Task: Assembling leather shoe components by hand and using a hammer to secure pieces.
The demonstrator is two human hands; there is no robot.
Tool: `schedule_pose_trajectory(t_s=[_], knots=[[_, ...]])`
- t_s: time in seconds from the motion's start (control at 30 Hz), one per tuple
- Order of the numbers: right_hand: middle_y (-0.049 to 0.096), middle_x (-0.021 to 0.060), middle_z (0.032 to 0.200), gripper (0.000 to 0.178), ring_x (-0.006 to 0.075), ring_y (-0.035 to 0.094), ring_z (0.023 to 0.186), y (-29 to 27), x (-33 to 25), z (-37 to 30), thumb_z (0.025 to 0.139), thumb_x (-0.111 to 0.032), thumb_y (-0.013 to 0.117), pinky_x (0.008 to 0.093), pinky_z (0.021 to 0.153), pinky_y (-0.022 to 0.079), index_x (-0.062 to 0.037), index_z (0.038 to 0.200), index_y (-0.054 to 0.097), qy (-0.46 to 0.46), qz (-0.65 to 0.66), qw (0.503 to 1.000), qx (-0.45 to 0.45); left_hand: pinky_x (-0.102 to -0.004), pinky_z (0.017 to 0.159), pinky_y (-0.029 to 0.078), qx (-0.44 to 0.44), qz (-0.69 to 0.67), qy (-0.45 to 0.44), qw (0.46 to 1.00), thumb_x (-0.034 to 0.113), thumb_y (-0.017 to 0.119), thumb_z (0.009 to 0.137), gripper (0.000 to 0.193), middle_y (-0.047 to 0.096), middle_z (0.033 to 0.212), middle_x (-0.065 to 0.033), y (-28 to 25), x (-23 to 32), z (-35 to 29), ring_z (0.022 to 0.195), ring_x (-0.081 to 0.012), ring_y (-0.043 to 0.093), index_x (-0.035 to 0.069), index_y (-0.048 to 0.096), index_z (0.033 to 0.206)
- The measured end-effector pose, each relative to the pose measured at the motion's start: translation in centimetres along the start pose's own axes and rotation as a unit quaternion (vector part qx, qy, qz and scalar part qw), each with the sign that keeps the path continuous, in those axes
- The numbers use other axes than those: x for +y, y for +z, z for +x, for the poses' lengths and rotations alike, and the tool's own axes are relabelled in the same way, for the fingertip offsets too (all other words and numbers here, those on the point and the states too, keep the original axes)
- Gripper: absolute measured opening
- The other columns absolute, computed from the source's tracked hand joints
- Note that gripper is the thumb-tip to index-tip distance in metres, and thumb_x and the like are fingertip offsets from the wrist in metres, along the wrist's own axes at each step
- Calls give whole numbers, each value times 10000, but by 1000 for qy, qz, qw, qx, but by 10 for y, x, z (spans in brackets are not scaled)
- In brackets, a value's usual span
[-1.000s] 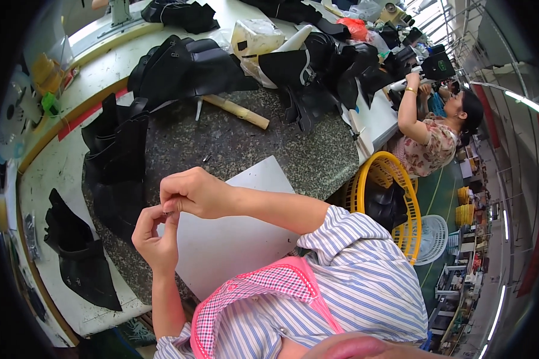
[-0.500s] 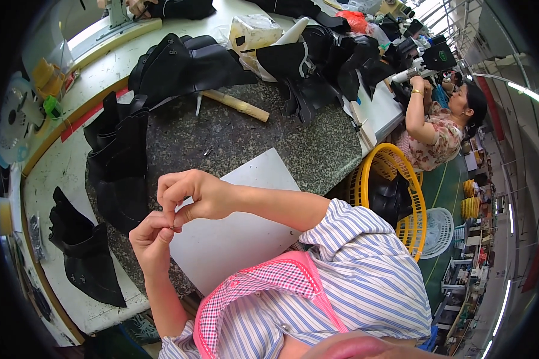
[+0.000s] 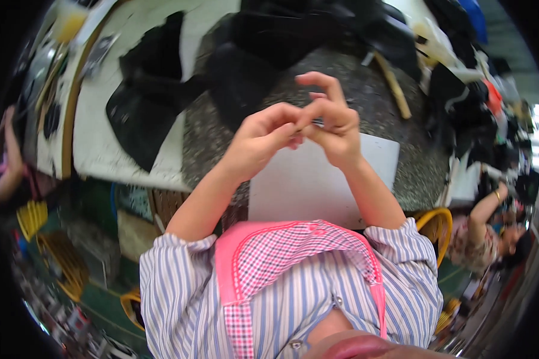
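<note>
Far left: another person's arm [image 3: 10, 161], blurred. Next, black sheet piece [image 3: 141, 116] on white bench [image 3: 90, 122]. Mid-view, above speckled slab [image 3: 424, 170]: left hand [image 3: 259, 142], thumb and forefinger in a closed pinch. Tiny item [image 3: 299, 129] at meeting fingertips of both hands; too blurred to identify. Pale board [image 3: 305, 188] on slab below. Right hand [image 3: 334, 127] also pinched in, outer fingers lifted; can't tell which grip bears the item. Further right: wooden stick [image 3: 393, 87] on slab, yellow basket [image 3: 443, 230] by slab edge, co-worker [image 3: 476, 236] with bent arm.

blue-striped white shirt [image 3: 401, 281] with buttons [image 3: 337, 300], bunched sleeves [image 3: 176, 263], pink-edged checked apron [image 3: 281, 254].
</note>
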State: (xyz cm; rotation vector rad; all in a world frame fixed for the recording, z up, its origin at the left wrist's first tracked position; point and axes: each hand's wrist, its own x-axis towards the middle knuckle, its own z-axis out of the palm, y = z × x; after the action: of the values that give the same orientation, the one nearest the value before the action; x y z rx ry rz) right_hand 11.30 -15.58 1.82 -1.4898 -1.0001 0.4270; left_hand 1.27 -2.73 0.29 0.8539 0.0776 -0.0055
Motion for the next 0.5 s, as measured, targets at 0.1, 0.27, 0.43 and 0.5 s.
schedule_pose_trajectory(t_s=[0.1,0.27,0.43,0.5], knots=[[413,92,1118,49,128,495,863,21,12,2,690,-3,607,294,758,403,-40,697,574,-2,93,994,52,-203,666,413,88,19,74,993,63,535,811,124,560,825,-28,0,-9,5,733,-72,508,0,545,917],[392,67,1039,42,88,477,823,51,38,9,762,-23,589,209,702,404,-15,774,550,0,233,965,123,-170,591,411,202,51,179,962,11,582,766,49,568,713,3,-17,-13,7,630,-50,511,8,578,814],[584,36,785,66,89,542,713,49,47,32,811,-94,562,197,659,418,-28,811,557,112,241,957,115,-323,647,453,279,630,264,675,317,672,692,398,571,837,-134,-76,22,13,738,-265,553,16,557,924],[589,37,782,75,86,549,706,45,47,40,808,-94,567,198,652,428,-21,823,563,117,216,967,70,-370,718,442,340,738,218,540,419,676,646,539,542,894,-142,-100,32,12,842,-306,529,15,545,978]])
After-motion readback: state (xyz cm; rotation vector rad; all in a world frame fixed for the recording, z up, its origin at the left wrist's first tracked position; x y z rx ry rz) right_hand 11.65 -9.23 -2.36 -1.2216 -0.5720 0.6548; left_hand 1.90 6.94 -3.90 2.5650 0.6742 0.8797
